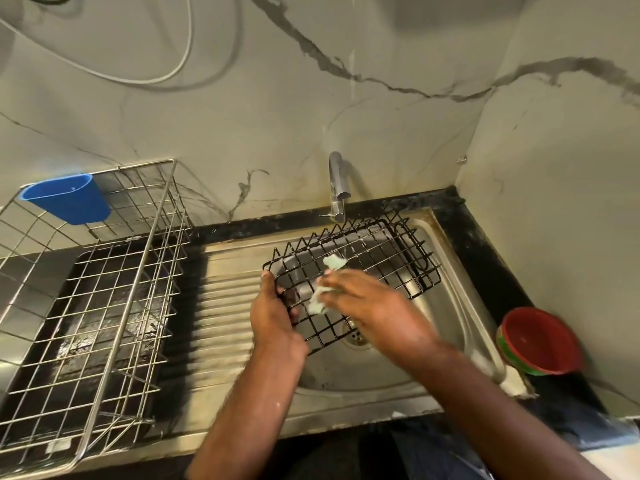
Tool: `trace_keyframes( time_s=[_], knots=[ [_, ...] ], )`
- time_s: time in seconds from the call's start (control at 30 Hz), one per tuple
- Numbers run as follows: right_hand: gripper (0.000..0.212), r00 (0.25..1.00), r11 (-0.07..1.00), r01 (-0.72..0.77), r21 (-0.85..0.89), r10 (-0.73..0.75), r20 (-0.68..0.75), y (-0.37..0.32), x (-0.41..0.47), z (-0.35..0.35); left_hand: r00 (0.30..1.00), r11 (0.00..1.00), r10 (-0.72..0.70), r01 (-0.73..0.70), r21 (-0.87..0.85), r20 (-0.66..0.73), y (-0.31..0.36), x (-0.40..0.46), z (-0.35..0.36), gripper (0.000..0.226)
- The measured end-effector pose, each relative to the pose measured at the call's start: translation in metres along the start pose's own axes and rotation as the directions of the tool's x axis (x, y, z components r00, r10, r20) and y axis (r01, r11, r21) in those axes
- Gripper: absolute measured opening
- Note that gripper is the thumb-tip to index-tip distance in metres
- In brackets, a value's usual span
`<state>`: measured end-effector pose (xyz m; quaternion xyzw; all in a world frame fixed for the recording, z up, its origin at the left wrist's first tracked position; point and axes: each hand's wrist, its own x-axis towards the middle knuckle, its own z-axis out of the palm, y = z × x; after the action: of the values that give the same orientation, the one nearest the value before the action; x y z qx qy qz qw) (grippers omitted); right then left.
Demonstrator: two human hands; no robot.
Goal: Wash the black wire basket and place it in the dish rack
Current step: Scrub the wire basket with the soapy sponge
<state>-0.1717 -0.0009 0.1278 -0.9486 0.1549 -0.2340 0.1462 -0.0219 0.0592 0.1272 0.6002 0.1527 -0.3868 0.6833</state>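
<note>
the right hand (374,303) hides most of a pale scrubbing cloth (320,299) it presses into the black wire basket (367,271). the left hand (273,315) grips the basket's near-left rim over the sink (460,306), under the tap (337,187); dish rack (104,289) stands left.

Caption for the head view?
Left hand holds black wire basket over sink; right hand scrubs it with pale sponge.

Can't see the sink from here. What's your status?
Left hand grips basket. Right hand scrubs with sponge. Basket over sink. Rack clear.
</note>
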Motion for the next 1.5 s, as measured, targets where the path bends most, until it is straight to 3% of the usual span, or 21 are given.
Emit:
trace_keyframes(
  time_s=[0.1, 0.2, 0.33, 0.43, 0.67, 0.77, 0.9, 1.1, 1.27, 1.4, 1.5],
  knots=[
    [0.049, 0.978, 0.985, -0.172, 0.007, 0.171, -0.122, 0.024, -0.007, -0.01, 0.999, 0.999, 0.031, -0.031, 0.034, -0.009, 0.003, 0.0, -0.007, 0.033],
    [0.032, 0.917, 0.938, -0.346, 0.025, 0.343, -0.205, 0.043, -0.014, -0.023, 1.0, 0.999, 0.031, -0.031, 0.039, 0.003, 0.004, -0.002, -0.013, 0.036],
    [0.021, 0.85, 0.894, -0.438, 0.092, 0.445, -0.282, 0.055, -0.019, -0.028, 1.0, 0.999, 0.002, -0.002, 0.037, -0.002, 0.0, -0.002, -0.017, 0.034],
    [0.02, 0.837, 0.871, -0.487, 0.071, 0.488, -0.247, 0.048, -0.019, -0.026, 1.0, 1.0, 0.006, -0.007, 0.027, 0.005, -0.004, -0.004, -0.017, 0.032],
    [0.038, 0.884, 0.89, -0.447, 0.088, 0.455, -0.111, 0.002, -0.021, -0.026, 1.0, 1.0, -0.012, 0.012, -0.017, -0.01, -0.011, -0.005, -0.015, 0.024],
    [0.059, 0.962, 0.957, -0.273, 0.097, 0.272, 0.025, -0.025, -0.019, -0.011, 0.999, 0.999, -0.036, 0.036, -0.035, -0.004, -0.013, -0.003, -0.012, 0.028],
    [0.057, 0.989, 1.0, -0.015, 0.015, 0.013, 0.148, -0.032, -0.025, -0.007, 0.996, 0.993, -0.086, 0.088, -0.082, 0.023, -0.012, 0.002, -0.012, 0.039],
    [0.043, 0.977, 0.975, -0.214, -0.059, 0.213, -0.025, 0.006, -0.033, -0.032, 0.989, 0.988, -0.147, 0.148, -0.053, 0.017, -0.009, -0.006, -0.017, 0.043],
    [0.041, 0.9, 0.907, -0.417, -0.063, 0.402, -0.171, 0.035, -0.031, -0.049, 0.987, 0.986, -0.163, 0.163, -0.044, 0.008, -0.011, -0.005, -0.015, 0.038],
    [0.045, 0.926, 0.927, -0.364, -0.092, 0.349, -0.146, 0.013, -0.028, -0.048, 0.988, 0.986, -0.154, 0.152, -0.061, -0.019, -0.009, -0.003, -0.011, 0.037],
    [0.043, 0.987, 0.985, -0.162, -0.056, 0.162, -0.011, -0.016, -0.026, -0.04, 0.986, 0.983, -0.166, 0.164, -0.084, -0.014, -0.006, 0.003, -0.005, 0.039]
  ],
)
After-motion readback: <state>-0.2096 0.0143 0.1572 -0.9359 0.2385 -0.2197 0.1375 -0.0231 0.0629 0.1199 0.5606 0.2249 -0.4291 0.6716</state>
